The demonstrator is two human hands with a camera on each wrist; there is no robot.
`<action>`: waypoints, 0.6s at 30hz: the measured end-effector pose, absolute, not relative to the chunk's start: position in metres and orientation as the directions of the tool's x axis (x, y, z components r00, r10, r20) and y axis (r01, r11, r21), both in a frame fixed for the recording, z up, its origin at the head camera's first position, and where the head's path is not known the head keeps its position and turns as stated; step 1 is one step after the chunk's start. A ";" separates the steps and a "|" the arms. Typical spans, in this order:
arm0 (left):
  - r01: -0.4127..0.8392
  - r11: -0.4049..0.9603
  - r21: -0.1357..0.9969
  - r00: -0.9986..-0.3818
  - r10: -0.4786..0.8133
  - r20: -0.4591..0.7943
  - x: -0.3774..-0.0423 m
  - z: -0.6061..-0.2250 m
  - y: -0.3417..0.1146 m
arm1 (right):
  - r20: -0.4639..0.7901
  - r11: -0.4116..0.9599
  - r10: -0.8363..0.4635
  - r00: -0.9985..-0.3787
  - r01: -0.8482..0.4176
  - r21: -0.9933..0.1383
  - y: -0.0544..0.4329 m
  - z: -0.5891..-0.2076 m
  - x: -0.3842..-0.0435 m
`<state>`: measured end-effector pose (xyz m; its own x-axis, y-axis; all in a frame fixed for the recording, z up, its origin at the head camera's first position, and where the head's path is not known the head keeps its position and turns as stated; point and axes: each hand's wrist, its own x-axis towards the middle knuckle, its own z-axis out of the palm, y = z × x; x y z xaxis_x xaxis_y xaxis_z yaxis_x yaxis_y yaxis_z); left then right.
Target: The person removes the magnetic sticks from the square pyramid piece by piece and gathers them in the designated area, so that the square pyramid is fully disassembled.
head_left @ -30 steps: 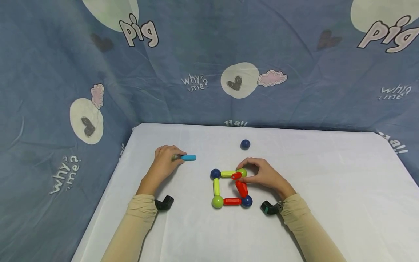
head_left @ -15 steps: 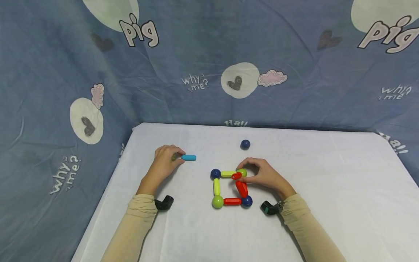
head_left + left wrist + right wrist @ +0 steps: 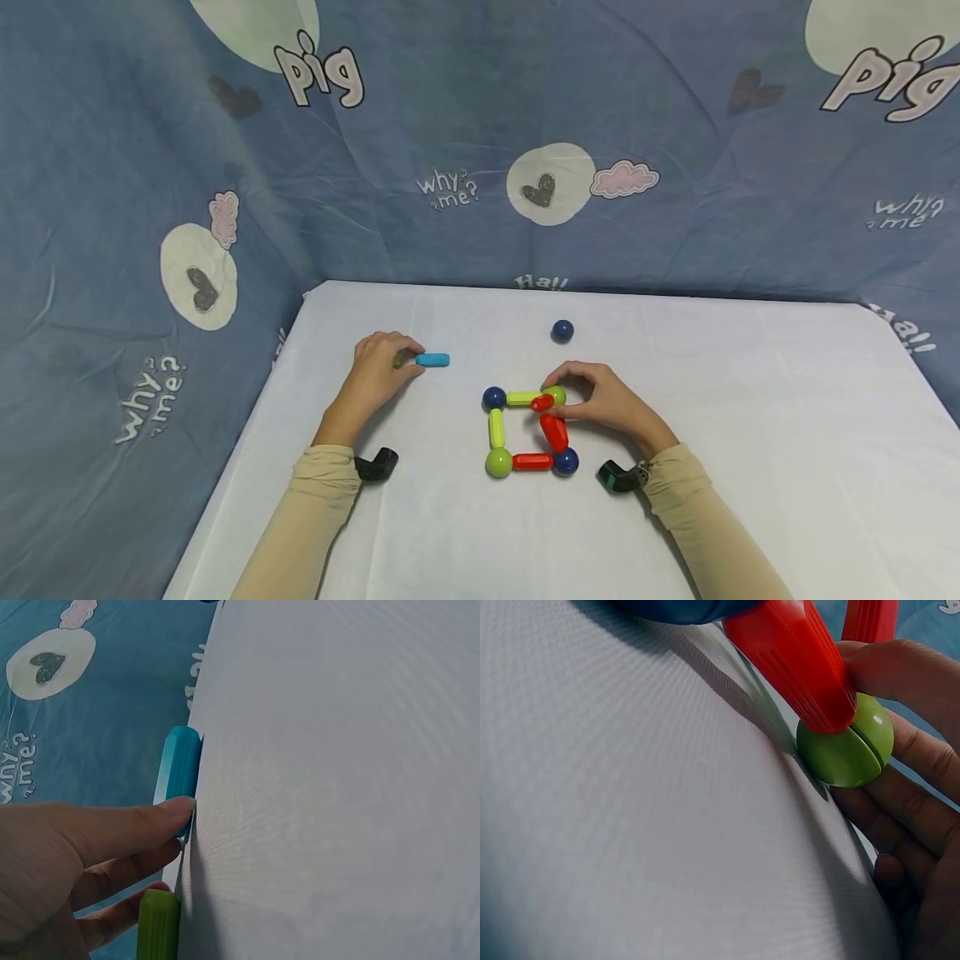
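Note:
My left hand [image 3: 378, 365] pinches the near end of a blue rod [image 3: 433, 360] between thumb and fingers. A green rod [image 3: 158, 924] lies under the same hand, beside its lower fingers, mostly hidden in the head view. My right hand [image 3: 603, 398] holds a green ball [image 3: 847, 750] at the far right corner of a square frame, thumb in front and fingers behind. One red rod [image 3: 554, 433] runs from that ball to a dark blue ball [image 3: 566, 462]; a second red rod [image 3: 542, 403] rises beside the thumb.
The frame's other sides are two yellow-green rods [image 3: 497, 428] and a red rod [image 3: 532, 462]. A dark blue ball [image 3: 494, 398] and a green ball [image 3: 498, 462] form its left corners. A loose dark blue ball [image 3: 562, 331] lies farther back on the white tabletop [image 3: 712, 375].
The left fingers have drawn back slightly along the blue rod, and the rod has shifted a tiny bit away from the person. The right hand and the frame stay put.

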<state>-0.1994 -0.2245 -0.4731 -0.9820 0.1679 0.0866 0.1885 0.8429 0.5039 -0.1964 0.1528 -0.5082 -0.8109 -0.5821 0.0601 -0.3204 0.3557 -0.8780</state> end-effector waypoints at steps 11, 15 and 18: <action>0.239 0.842 0.484 -0.970 0.191 0.147 -0.193 -0.465 -0.209 | 0.065 0.354 -0.581 -0.812 -0.324 -0.877 0.152 -0.507 -0.194; 0.315 0.826 0.467 -0.949 0.256 0.186 -0.186 -0.462 -0.186 | 0.056 0.361 -0.572 -0.819 -0.312 -0.879 0.151 -0.506 -0.194; 0.392 0.787 0.477 -0.920 0.336 0.203 -0.177 -0.462 -0.166 | 0.060 0.355 -0.568 -0.821 -0.310 -0.882 0.151 -0.505 -0.193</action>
<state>-0.1774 -0.1657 -0.4616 -0.9198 0.3356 0.2034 0.3924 0.7866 0.4768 -0.1934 0.1505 -0.5049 -0.8207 -0.5681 0.0603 -0.3104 0.3549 -0.8819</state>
